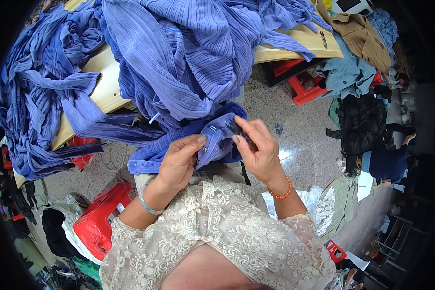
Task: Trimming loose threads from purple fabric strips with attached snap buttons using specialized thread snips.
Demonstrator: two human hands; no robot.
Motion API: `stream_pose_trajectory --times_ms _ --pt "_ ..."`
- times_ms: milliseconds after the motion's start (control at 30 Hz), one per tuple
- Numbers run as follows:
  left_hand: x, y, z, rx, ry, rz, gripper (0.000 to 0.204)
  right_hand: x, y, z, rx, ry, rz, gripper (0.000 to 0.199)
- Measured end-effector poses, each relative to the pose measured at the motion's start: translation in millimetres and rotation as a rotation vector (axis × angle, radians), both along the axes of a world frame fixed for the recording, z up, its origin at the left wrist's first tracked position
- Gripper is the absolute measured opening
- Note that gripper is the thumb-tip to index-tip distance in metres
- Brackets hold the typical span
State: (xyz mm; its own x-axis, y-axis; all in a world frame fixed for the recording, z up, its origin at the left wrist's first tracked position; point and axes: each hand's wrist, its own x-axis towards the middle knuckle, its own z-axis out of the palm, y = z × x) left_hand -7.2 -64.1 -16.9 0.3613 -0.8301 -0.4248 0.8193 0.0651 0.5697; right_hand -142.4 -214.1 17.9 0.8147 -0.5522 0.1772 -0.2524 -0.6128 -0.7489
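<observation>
A blue ribbed knit garment [212, 140] is drawn off the pile toward my lap, its band edge turned up between my hands. My left hand [178, 162] pinches the band between thumb and fingers. A small dark tool [233, 127] is gripped in my right hand [260, 145], its tip close against the band near a small pale loop or slit [213, 128]. The fingers cover most of the tool, so its exact kind is hidden. Along the garment's lower left edge [145, 166] runs a row of small marks that look like fasteners or buttonholes.
More blue knit garments [188, 53] heap over a pale wooden table [104, 79]. A small pair of thread snips [324, 40] lies on its right end. Red plastic stools [99, 220] stand at the left and under the table. Black clothing [360, 123] lies piled at the right.
</observation>
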Motion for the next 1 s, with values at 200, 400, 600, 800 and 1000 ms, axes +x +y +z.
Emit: stream_pose_trajectory --times_ms 200,400,600,800,1000 --pt "-5 -1 5 -0.026 0.025 0.015 0.023 -7 22 1 -0.127 -0.115 -0.039 0.039" --pt "-6 1 1 -0.049 0.032 0.01 0.025 -5 27 0 -0.149 -0.094 -0.025 0.039" --pt "-7 1 0 -0.046 0.033 0.026 0.024 -5 31 -2 -0.143 -0.103 -0.018 0.039" --pt "-7 1 -3 -0.052 0.032 0.038 0.022 -6 33 2 -0.09 -0.032 0.059 0.035" --pt "-7 2 -3 -0.053 0.061 0.043 0.022 -6 32 0 -0.169 -0.072 0.002 0.036"
